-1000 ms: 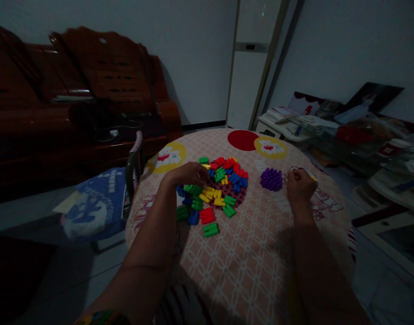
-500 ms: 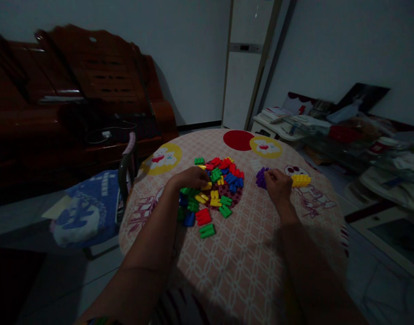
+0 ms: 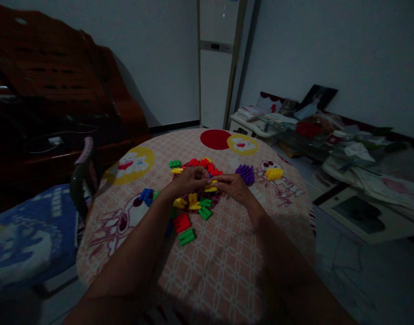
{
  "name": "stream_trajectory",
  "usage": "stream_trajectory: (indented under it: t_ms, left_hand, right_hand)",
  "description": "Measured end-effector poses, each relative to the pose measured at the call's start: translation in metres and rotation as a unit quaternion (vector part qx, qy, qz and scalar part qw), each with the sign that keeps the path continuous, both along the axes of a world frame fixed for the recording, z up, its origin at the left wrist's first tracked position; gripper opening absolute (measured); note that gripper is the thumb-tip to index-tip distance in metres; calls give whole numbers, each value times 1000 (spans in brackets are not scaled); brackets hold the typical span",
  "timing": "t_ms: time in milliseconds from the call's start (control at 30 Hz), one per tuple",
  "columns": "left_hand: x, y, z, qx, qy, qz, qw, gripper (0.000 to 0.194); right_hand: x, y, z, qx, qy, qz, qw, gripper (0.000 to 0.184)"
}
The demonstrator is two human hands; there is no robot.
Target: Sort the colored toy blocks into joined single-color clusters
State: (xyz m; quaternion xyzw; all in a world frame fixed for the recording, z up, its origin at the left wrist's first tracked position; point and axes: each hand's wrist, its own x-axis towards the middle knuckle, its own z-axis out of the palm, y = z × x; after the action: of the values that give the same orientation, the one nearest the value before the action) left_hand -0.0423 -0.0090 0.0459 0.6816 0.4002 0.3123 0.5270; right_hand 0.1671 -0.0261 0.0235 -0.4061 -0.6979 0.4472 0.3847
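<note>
My left hand (image 3: pixel 193 178) is closed in a pinch over the pile, at the left end of a yellow building block (image 3: pixel 211 186). From the other side, my right hand (image 3: pixel 234 186) has its fingertips pressed together at the same yellow block, touching or nearly touching the left fingers. Around and below the hands lie loose blocks: a yellow block (image 3: pixel 194 201), a green block (image 3: pixel 186 237), a red block (image 3: pixel 182 222) and a blue block (image 3: pixel 146 197). Right of the hands stand a joined purple block cluster (image 3: pixel 245 174) and a yellow cluster (image 3: pixel 273 174). My forearms hide some blocks.
A patterned cloth covers the round table (image 3: pixel 213 266). Left of it is a chair (image 3: pixel 83 176) with a blue cloth (image 3: pixel 34 230), and behind that a wooden bench (image 3: pixel 51 67). Papers and bags crowd a glass-topped side table (image 3: pixel 295 131) at the right.
My right hand has left the purple cluster and moved left to meet my left hand at the yellow block. The camera view has swung to the right.
</note>
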Motion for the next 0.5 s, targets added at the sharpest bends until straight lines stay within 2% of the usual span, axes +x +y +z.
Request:
stream_trajectory:
  t_ms: [100,200,267,333,367,400,467,500]
  left_hand:
    - [8,1,-4,12,-26,28,999,38]
    - [7,5,-6,37,-44,35,998,39]
    - [4,8,-7,52,-50,39,997,40]
    - [0,10,-7,60,-52,40,996,40]
    - [-1,11,-7,62,-51,38,996,40]
    - [-2,11,-7,63,-51,37,996,40]
    - [-3,11,-6,65,-49,36,996,39]
    - [-3,10,-5,68,-46,36,996,38]
  right_hand:
    - [8,5,-2,-64,29,17,997,31]
    - [23,11,1,-80,69,4,994,34]
    - [41,15,6,-57,108,-60,991,34]
    - [66,19,12,-11,155,-176,972,33]
    - [81,22,13,17,179,-252,951,33]
    - [98,23,12,47,200,-338,918,33]
    - [132,26,6,114,216,-501,830,34]
    - [148,26,0,135,203,-557,794,34]
